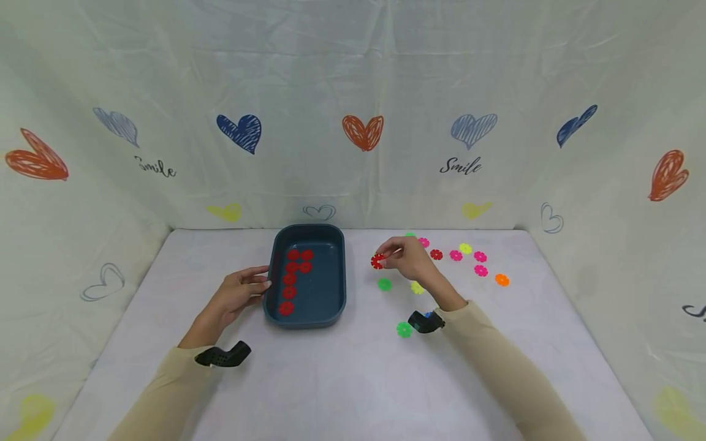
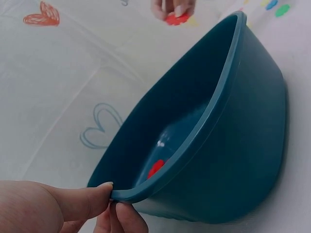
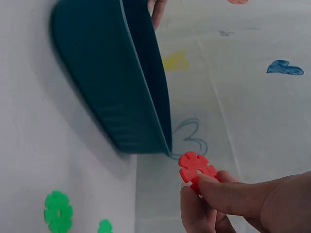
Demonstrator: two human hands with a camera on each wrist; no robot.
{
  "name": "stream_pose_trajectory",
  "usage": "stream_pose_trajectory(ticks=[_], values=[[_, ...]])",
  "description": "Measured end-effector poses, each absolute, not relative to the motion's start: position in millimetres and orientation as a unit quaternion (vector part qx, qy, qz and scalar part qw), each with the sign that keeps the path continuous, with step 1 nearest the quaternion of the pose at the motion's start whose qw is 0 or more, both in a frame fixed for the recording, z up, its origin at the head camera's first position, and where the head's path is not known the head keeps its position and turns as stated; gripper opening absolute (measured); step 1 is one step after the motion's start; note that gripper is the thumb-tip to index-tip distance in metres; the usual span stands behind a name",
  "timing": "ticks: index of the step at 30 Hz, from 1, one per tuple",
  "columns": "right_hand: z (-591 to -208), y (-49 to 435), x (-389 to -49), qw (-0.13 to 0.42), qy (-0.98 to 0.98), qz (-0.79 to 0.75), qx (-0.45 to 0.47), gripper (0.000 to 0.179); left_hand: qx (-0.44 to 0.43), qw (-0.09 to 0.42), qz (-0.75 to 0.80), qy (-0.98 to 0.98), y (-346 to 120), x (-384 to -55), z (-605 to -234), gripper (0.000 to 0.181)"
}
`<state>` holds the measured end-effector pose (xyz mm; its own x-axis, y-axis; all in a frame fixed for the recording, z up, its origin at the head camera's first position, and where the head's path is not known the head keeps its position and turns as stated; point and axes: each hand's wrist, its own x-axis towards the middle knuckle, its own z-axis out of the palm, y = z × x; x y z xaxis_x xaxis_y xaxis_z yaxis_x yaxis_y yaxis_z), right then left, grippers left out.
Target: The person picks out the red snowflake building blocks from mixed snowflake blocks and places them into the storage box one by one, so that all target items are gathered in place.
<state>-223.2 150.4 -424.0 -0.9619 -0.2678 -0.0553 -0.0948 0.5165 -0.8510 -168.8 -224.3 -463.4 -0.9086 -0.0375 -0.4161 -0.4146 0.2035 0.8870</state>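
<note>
My left hand (image 1: 239, 294) pinches the left rim of a dark teal plastic tub (image 1: 325, 294), thumb on top and fingers below in the left wrist view. Several red flower-shaped discs (image 1: 289, 292) lie on the tub's floor, mostly along its left side. To the right of the tub, my right hand (image 1: 407, 258) holds a red notched disc (image 3: 192, 165) between thumb and fingers, raised above the table. Another red disc (image 1: 436, 254) lies on the table just beyond that hand.
Loose discs are scattered on the right: green (image 1: 384, 284), yellow (image 1: 466, 248), pink (image 1: 481, 270) and orange (image 1: 502, 280). A blue one (image 1: 428, 315) is partly hidden by the right wrist camera (image 1: 425, 322). A heart-printed cloth (image 1: 309, 73) hangs behind the white table (image 1: 309, 386).
</note>
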Motion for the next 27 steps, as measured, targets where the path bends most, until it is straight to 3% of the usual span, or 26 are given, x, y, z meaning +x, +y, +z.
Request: stream_pose_trajectory(ticks=[27], values=[[-421,40,-243,0.133,0.872,-0.433,-0.185,0.017,-0.154,0.152,0.616,0.758,-225,-169,-462,0.056]])
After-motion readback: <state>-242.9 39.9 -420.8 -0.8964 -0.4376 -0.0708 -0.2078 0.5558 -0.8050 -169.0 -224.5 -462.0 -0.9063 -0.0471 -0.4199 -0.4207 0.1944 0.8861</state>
